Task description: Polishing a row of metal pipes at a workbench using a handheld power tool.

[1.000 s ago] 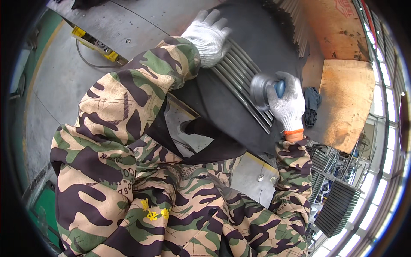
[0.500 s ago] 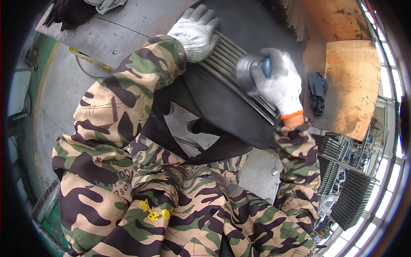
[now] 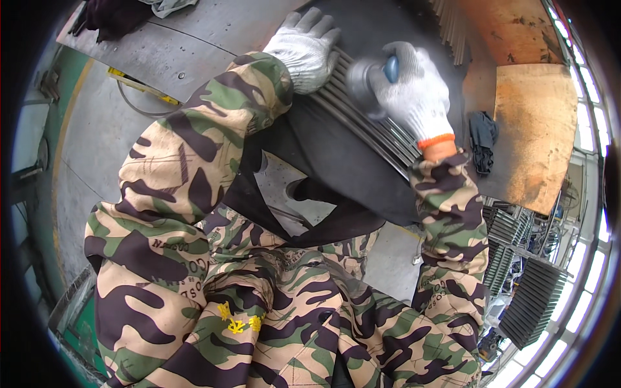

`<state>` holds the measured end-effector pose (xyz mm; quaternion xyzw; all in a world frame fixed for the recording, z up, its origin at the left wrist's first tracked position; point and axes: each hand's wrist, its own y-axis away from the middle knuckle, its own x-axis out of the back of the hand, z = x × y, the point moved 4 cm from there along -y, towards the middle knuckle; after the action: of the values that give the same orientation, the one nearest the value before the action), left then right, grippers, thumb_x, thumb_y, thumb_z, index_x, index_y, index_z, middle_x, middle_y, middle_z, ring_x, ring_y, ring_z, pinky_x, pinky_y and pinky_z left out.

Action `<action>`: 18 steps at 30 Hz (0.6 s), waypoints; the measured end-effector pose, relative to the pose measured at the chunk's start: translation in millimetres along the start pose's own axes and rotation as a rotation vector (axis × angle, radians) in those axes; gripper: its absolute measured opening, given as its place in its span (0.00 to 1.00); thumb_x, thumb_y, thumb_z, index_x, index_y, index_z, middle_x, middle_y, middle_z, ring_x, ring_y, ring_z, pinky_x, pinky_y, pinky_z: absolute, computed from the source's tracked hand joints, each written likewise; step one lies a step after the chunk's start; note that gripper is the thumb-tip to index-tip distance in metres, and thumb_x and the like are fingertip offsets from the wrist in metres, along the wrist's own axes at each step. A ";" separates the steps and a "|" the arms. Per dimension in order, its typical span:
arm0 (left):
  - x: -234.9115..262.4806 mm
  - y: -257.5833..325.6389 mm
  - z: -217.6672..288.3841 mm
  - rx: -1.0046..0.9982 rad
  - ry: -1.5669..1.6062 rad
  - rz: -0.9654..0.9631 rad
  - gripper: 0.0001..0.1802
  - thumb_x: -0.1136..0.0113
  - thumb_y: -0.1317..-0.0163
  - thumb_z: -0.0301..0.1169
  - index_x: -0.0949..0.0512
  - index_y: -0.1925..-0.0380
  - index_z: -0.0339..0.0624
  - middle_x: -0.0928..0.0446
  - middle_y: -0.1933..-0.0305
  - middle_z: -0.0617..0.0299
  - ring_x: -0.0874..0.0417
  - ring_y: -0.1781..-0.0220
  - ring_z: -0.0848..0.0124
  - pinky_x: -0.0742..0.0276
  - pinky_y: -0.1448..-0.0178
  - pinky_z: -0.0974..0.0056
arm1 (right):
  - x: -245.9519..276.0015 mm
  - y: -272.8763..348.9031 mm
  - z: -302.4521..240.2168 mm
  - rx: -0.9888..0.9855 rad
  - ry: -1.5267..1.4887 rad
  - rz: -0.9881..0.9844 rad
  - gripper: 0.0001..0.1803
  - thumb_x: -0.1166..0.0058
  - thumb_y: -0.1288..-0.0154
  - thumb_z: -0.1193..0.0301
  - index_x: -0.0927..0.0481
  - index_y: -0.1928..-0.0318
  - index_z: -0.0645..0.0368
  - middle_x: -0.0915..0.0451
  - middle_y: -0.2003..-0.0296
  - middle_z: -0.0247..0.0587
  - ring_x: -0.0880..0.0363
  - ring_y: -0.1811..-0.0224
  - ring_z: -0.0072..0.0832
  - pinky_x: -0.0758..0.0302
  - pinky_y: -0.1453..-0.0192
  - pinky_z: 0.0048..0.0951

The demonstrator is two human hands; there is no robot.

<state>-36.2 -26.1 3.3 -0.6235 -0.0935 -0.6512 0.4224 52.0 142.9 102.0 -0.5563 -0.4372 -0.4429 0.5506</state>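
Several thin grey metal rods (image 3: 362,123) lie side by side in a slanting row on a black cloth (image 3: 317,145). My left hand (image 3: 303,48), in a white knit glove with grey fingers, lies flat over their far left ends, fingers stretched out. In a similar glove with an orange cuff, my right hand (image 3: 414,87) grips a round grey tool with a blue knob (image 3: 392,68). The tool's round body is smeared by motion and sits over the rods around their middle. Its exact kind, and whether its underside touches the rods, I cannot make out.
More long rods (image 3: 447,29) are bundled at the far right. A stained wooden board (image 3: 537,129) bears a crumpled dark cloth (image 3: 482,139). Dark fabric (image 3: 116,16) is heaped on the metal table (image 3: 187,48) at the far left. Racks of metal parts (image 3: 533,297) stand at lower right.
My right hand and the round tool have moved up and slightly left along the rods. The left hand keeps its place on the rods, while the whole view shifts slightly.
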 end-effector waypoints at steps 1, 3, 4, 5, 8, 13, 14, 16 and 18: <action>0.4 -3.4 1.5 0.002 0.008 -0.023 0.28 0.42 0.25 0.39 0.24 0.29 0.38 0.28 0.22 0.47 0.35 0.16 0.45 0.41 0.13 0.42 | -0.4 -4.8 4.3 -0.012 0.015 -0.003 0.23 0.37 0.33 0.52 0.16 0.40 0.43 0.15 0.45 0.45 0.14 0.41 0.46 0.17 0.35 0.47; -1.6 3.5 4.0 -0.011 -0.008 0.023 0.28 0.43 0.24 0.39 0.24 0.29 0.38 0.28 0.22 0.46 0.34 0.16 0.44 0.41 0.13 0.42 | 0.2 -5.2 8.7 -0.047 0.053 -0.017 0.24 0.38 0.33 0.51 0.16 0.40 0.43 0.15 0.44 0.45 0.14 0.40 0.46 0.17 0.35 0.47; -0.5 7.9 4.8 -0.021 -0.027 0.072 0.29 0.43 0.24 0.39 0.24 0.28 0.38 0.27 0.22 0.46 0.34 0.16 0.44 0.41 0.12 0.42 | 1.5 -5.1 8.1 -0.055 0.052 -0.016 0.24 0.38 0.33 0.51 0.16 0.40 0.43 0.15 0.44 0.45 0.14 0.40 0.46 0.17 0.35 0.47; 2.6 12.2 7.4 -0.027 -0.031 0.046 0.29 0.44 0.23 0.40 0.24 0.27 0.39 0.28 0.21 0.45 0.33 0.16 0.42 0.41 0.12 0.41 | 1.9 -4.0 8.6 -0.064 0.053 -0.026 0.25 0.38 0.33 0.50 0.16 0.39 0.43 0.15 0.44 0.44 0.14 0.40 0.46 0.17 0.35 0.47; 9.0 14.7 8.7 -0.022 0.002 0.006 0.29 0.47 0.20 0.42 0.25 0.26 0.39 0.30 0.19 0.44 0.35 0.15 0.42 0.43 0.11 0.40 | -0.5 -5.3 13.1 -0.083 0.050 -0.012 0.25 0.39 0.33 0.48 0.16 0.40 0.43 0.15 0.46 0.44 0.13 0.41 0.46 0.16 0.36 0.46; -1.2 -4.7 5.2 -0.032 -0.109 0.022 0.28 0.49 0.19 0.43 0.26 0.26 0.40 0.29 0.19 0.46 0.36 0.14 0.43 0.43 0.12 0.40 | 1.6 9.4 32.2 0.003 0.009 0.045 0.25 0.37 0.34 0.50 0.16 0.41 0.45 0.14 0.49 0.44 0.13 0.43 0.46 0.16 0.39 0.46; -3.0 -5.9 1.5 -0.032 -0.173 0.048 0.28 0.50 0.19 0.43 0.26 0.27 0.40 0.29 0.19 0.46 0.36 0.14 0.44 0.43 0.12 0.41 | 1.5 14.5 36.5 0.005 -0.008 0.040 0.24 0.36 0.34 0.50 0.16 0.41 0.46 0.14 0.49 0.44 0.13 0.43 0.46 0.16 0.39 0.47; -10.0 -17.2 4.3 -0.098 -0.169 0.084 0.27 0.50 0.20 0.43 0.25 0.28 0.41 0.26 0.23 0.46 0.33 0.18 0.44 0.40 0.14 0.42 | 11.3 32.7 60.9 -0.036 0.028 0.061 0.24 0.36 0.33 0.51 0.16 0.41 0.47 0.14 0.49 0.44 0.13 0.44 0.46 0.16 0.39 0.47; -11.1 -20.6 -2.4 -0.094 -0.169 0.073 0.28 0.49 0.21 0.43 0.25 0.29 0.41 0.24 0.27 0.49 0.30 0.22 0.46 0.36 0.18 0.42 | 11.6 48.1 81.1 -0.068 0.011 0.033 0.24 0.37 0.32 0.51 0.15 0.41 0.49 0.14 0.49 0.44 0.13 0.44 0.46 0.16 0.38 0.47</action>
<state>-53.3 -9.9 1.2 -0.6983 -0.0752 -0.5842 0.4067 102.4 223.4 102.4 -0.5795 -0.4096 -0.4512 0.5411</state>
